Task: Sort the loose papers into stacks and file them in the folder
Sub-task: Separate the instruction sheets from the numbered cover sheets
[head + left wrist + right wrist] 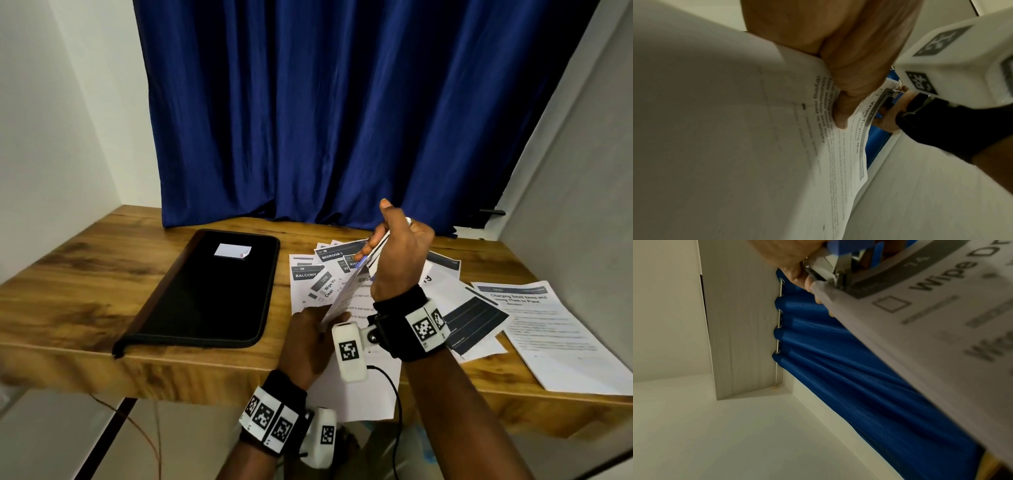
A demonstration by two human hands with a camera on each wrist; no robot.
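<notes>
The left hand [306,337] is pinching the near edge of a sheaf of papers [840,146] above the worktop [85,294], while the right hand [399,255] is squeezing a stapler [830,270] on its far corner. The sheets could be slipping askew, stapling crookedly. The folder [209,287] is lying closed at left.

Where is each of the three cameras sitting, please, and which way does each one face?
Head: worn high, looking down at the table, closed folder, loose papers; both hands show.
Left wrist: looks along the left hand, which pinches the held sheets; the right wrist shows beyond.
Right wrist: looks up past the right hand, which grips a stapler on the sheets' corner, towards the blue curtain.
Shared: all show the held sheets.
</notes>
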